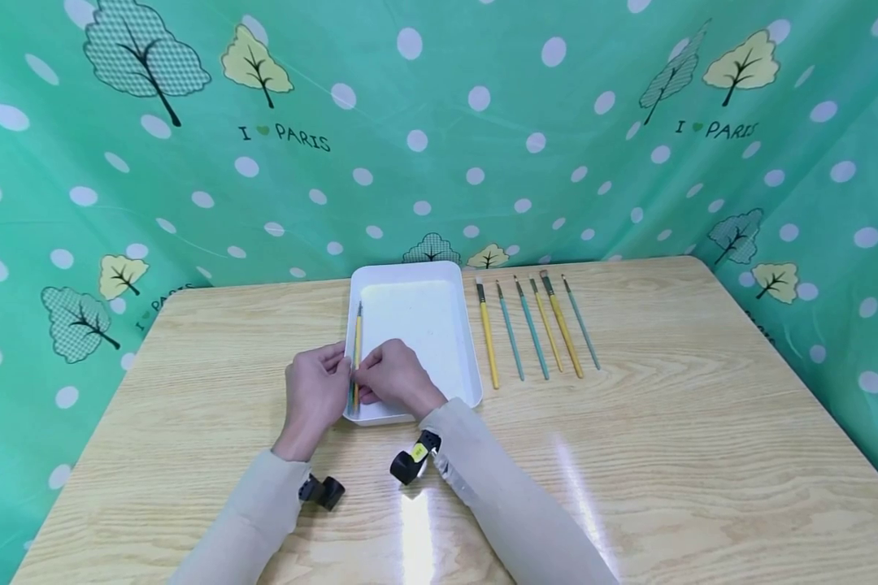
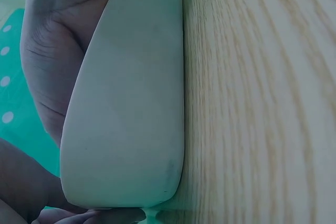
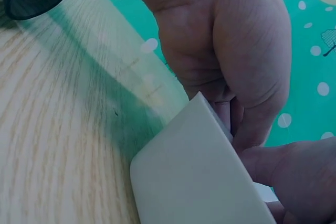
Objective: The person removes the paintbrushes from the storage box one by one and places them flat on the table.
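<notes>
A shallow white tray (image 1: 432,325) stands on the table, and a yellow paintbrush (image 1: 358,333) lies along the inside of its left wall. Part of a teal paintbrush (image 1: 350,398) shows close beside it. My left hand (image 1: 318,392) holds the tray's left rim, fingers along the outer wall and thumb over the edge. Reaching in over the tray, my right hand (image 1: 397,375) pinches the yellow paintbrush near its lower end. In the right wrist view, the left hand (image 3: 226,40) and right hand (image 3: 299,177) meet behind the tray wall (image 3: 189,177), which hides the brushes.
Right of the tray lie several yellow and teal paintbrushes in a row, among them a yellow one (image 1: 487,333) and a thin teal one (image 1: 581,325). A green dotted curtain (image 1: 439,122) borders the wooden table (image 1: 666,422) at the back.
</notes>
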`<state>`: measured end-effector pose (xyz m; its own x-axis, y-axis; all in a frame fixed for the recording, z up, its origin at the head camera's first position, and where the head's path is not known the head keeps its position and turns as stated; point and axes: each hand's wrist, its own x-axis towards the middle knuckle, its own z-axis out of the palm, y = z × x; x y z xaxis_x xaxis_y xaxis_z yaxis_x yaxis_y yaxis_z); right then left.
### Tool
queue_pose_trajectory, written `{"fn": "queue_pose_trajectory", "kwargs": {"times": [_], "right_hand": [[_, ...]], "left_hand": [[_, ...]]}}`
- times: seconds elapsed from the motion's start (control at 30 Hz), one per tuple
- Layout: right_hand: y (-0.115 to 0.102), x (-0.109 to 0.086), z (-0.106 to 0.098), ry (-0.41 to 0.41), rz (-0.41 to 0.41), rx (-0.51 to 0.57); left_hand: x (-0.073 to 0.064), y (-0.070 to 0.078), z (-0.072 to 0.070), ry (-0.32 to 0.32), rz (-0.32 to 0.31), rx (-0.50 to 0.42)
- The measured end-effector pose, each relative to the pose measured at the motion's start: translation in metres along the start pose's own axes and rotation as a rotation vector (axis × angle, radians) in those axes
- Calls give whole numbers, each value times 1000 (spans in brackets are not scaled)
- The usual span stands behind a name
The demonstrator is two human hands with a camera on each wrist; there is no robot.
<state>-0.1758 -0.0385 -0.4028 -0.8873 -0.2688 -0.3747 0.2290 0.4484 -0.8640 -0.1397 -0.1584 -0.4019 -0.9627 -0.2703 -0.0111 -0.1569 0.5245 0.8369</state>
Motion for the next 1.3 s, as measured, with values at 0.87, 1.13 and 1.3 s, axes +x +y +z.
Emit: {"fn": "queue_pose_trajectory", "kwargs": {"times": [0.87,1.13,1.3], "right_hand": [[-2,1,-22,0,35,95],[0,-2,-28,14,-18,109],[5,-2,-37,48,-37,122]], "left_hand": [[2,1,0,5,-2,11],[0,0,1,3,-18,14],[-2,0,2,5,-19,4]]}}
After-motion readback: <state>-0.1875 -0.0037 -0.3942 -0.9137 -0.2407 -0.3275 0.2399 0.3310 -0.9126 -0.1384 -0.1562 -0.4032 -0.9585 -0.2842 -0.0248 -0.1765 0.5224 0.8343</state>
